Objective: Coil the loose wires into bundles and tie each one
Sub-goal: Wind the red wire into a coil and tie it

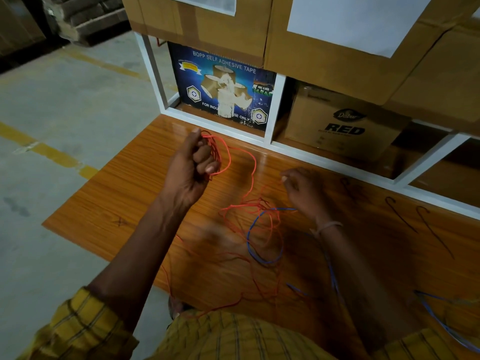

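Nearest the person, loose red wire (233, 255) sprawls over the wooden board (117, 178), crossed by a blue wire (262, 235) that loops through it; as the slack is drawn in, the blue strand could likely snag and get dragged into the coil. Further out, the right hand (304, 190) pinches the red strand between fingertips. Farthest, the left hand (192, 165) is fisted around the red coil (218, 154), whose loops may slip free if that grip loosens.

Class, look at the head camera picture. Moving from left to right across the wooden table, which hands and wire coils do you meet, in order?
Left hand gripping the red wire coil → blue wire loop lying on the wooden table → right hand pinching a thin red wire strand.
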`<state>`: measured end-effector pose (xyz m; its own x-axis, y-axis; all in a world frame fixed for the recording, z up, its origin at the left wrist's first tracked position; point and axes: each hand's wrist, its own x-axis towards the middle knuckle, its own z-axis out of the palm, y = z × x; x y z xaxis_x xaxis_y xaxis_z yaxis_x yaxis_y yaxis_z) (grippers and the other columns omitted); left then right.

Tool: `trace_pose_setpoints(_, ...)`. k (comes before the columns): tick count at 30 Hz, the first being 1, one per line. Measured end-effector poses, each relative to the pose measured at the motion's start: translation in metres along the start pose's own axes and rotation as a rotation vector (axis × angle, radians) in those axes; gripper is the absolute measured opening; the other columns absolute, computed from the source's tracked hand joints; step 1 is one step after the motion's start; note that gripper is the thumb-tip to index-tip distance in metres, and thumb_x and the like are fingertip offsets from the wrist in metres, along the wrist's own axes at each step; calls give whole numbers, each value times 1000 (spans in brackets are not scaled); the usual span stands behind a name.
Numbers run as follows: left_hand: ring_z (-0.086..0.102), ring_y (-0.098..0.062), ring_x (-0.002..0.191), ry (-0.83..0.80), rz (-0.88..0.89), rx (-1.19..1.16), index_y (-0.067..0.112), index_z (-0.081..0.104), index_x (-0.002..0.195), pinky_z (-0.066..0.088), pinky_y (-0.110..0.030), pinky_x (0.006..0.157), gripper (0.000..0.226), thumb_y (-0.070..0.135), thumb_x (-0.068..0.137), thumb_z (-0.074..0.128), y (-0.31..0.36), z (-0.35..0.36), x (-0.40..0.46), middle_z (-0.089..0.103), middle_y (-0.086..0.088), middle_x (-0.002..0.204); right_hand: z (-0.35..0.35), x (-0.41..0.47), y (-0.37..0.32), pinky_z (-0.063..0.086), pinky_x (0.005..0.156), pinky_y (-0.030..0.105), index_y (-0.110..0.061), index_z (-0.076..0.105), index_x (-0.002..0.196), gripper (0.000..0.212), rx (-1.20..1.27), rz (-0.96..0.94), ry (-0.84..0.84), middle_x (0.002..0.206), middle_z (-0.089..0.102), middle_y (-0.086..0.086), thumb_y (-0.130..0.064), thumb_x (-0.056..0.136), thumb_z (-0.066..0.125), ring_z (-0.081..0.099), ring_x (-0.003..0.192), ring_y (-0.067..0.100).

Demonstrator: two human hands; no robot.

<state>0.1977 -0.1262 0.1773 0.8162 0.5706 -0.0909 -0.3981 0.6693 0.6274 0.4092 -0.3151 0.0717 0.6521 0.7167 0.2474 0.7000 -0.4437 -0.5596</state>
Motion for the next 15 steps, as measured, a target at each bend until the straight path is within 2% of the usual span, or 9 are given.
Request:
trace_pose_setpoints(2,14,-10,47,8,7,63,21,48,74,32,-20,43,39,29,111,46,-4,7,-1,14,6,58,-7,3,-12,42,105,43,-15,78,104,38,-98,-72,91,121,69,7,-34,88,49,54,119,35)
trace_pose_setpoints(3,14,-11,47,4,12,93,21,46,74,31,-21,43,39,29,112,45,-5,11,-3,14,6,58,-12,3,-20,40,107,43,-15,79,105,40,-71,-103,121,125,68,5,-33,87,49,51,122,30)
trace_pose_setpoints(5,13,-12,48,-2,18,137,21,45,74,31,-21,44,39,29,113,43,-7,17,-4,13,4,59,-20,0,-47,43,107,42,-16,79,104,35,262,-66,71,115,71,-4,-26,89,49,55,114,14)
trace_pose_setpoints(6,13,-13,48,1,17,149,21,44,74,30,-22,45,39,29,113,43,-8,20,-4,14,4,59,-23,-4,-63,46,105,43,-14,78,105,34,532,23,-41,109,74,-4,-26,91,50,62,110,12)
trace_pose_setpoints(8,15,-11,45,7,13,157,21,44,73,31,-21,44,40,29,112,44,-10,23,-2,16,6,55,-25,-12,-88,50,96,42,-4,74,113,42,931,195,-287,103,78,12,-32,95,48,70,104,26)
trace_pose_setpoints(10,20,-7,41,4,6,138,22,45,72,32,-21,44,41,30,112,45,-12,25,1,22,8,51,-22,-21,-98,48,85,41,3,69,115,43,1088,229,-385,92,73,21,-32,97,52,67,90,33)
trace_pose_setpoints(12,21,-6,40,18,-12,70,21,49,72,33,-21,43,42,30,113,44,-12,25,2,23,9,51,-18,-24,-99,49,80,41,3,68,111,29,1206,245,-394,73,62,14,-21,98,57,62,72,27)
trace_pose_setpoints(13,19,-6,41,11,-33,-2,20,50,72,33,-21,44,44,31,113,43,-9,25,2,21,10,52,-15,-24,-96,51,74,36,3,67,109,22,1227,255,-387,66,54,9,-14,100,56,57,63,21)
trace_pose_setpoints(15,15,-7,41,-90,-108,-228,17,53,72,35,-21,45,46,32,113,40,-1,24,2,19,9,53,-8,-23,-86,46,59,27,8,63,107,18,1122,261,-360,59,46,1,-7,103,53,46,51,12)
